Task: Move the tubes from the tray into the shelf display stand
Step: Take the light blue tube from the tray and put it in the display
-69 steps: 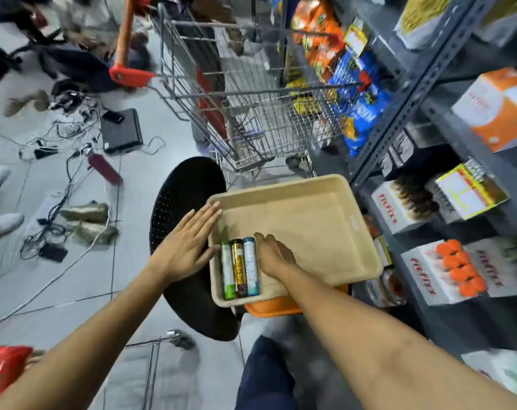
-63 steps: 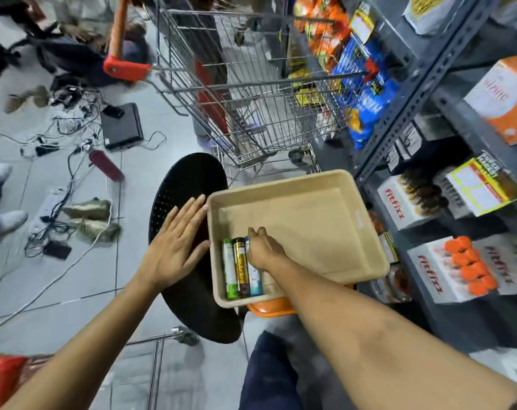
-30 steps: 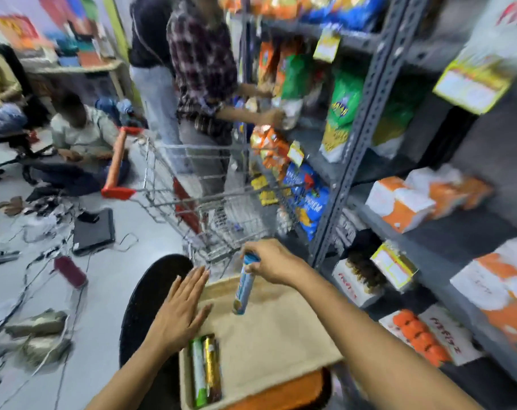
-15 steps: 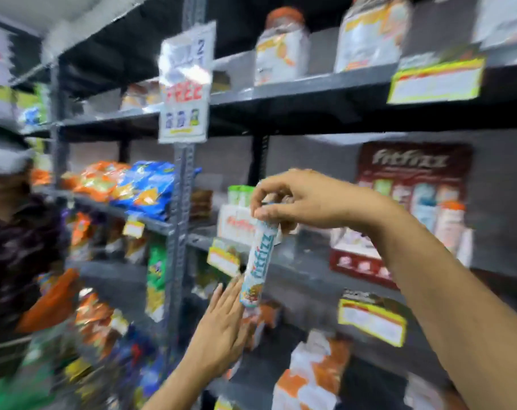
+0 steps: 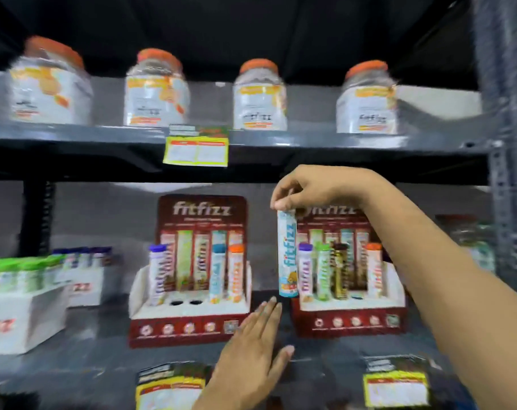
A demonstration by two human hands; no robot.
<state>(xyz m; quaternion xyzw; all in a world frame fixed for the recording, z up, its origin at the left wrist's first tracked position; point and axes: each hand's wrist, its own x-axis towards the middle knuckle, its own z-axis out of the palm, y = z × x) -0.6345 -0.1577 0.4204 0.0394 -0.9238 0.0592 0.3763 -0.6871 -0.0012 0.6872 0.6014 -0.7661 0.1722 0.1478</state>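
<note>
My right hand point(image 5: 310, 189) pinches the top of a white and blue tube point(image 5: 287, 255), which hangs upright in front of the shelf, between two red display stands. The left stand point(image 5: 189, 324) holds three tubes, with two empty holes showing in its white front row. The right stand point(image 5: 352, 321) holds several tubes, and the held tube overlaps its left edge. My left hand point(image 5: 251, 350) is flat and spread low between the stands, holding nothing. The tray is out of view.
Jars with orange lids point(image 5: 260, 96) line the shelf above. White boxes of green-capped tubes point(image 5: 20, 291) sit at the left. Yellow price tags point(image 5: 196, 152) hang on the shelf edges. A grey upright post point(image 5: 508, 173) stands at the right.
The view has swung from the tray up to the shelf. My right hand took the blue tube out of the tray and carried it up to the display stands; my left hand followed.
</note>
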